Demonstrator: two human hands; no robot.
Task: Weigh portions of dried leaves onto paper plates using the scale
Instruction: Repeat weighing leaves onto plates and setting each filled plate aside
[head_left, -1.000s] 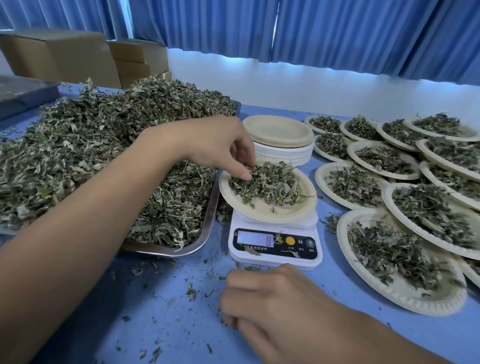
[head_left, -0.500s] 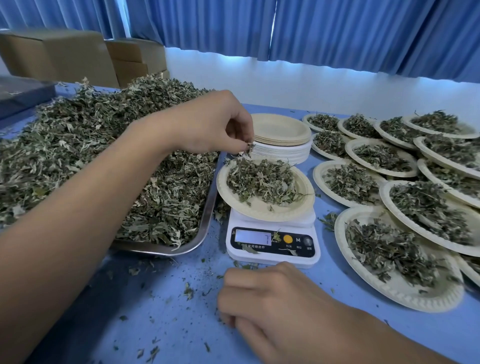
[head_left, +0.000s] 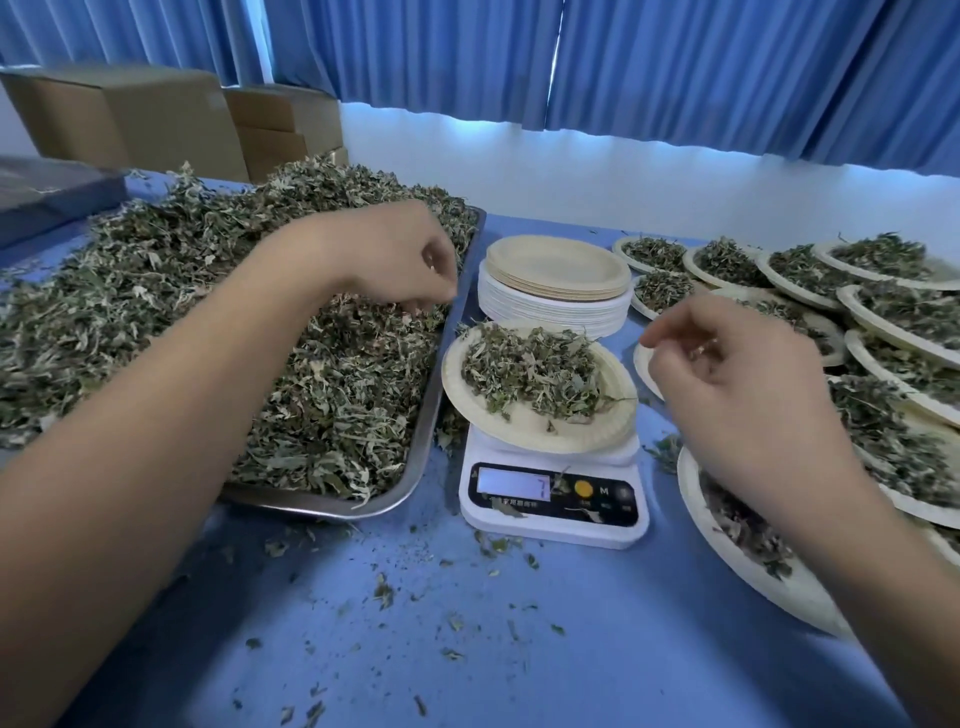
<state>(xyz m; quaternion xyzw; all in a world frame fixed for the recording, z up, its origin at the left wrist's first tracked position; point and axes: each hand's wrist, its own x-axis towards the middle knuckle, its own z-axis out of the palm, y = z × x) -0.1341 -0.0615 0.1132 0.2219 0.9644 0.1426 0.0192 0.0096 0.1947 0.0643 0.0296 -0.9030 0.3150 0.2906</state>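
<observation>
A white digital scale (head_left: 553, 499) stands on the blue table and carries a paper plate (head_left: 524, 434) with a heap of dried leaves (head_left: 530, 369); the display shows a 7. My left hand (head_left: 395, 257) is left of the plate, over the metal tray (head_left: 415, 460) piled with loose dried leaves (head_left: 156, 291). Its fingers are curled and their tips pinch leaves at the top of the pile. My right hand (head_left: 727, 379) hovers in the air just right of the plate, fingers loosely curled, holding nothing.
A stack of empty paper plates (head_left: 556, 270) sits behind the scale. Several filled plates (head_left: 883, 260) crowd the right side, one under my right forearm (head_left: 753, 566). Cardboard boxes (head_left: 130, 119) stand at the back left. Leaf crumbs lie scattered on the table (head_left: 519, 649) in front.
My left hand lifted a pinch of leaves off the plate and moved left over the tray. My right hand rose from the table in front of the scale to beside the plate.
</observation>
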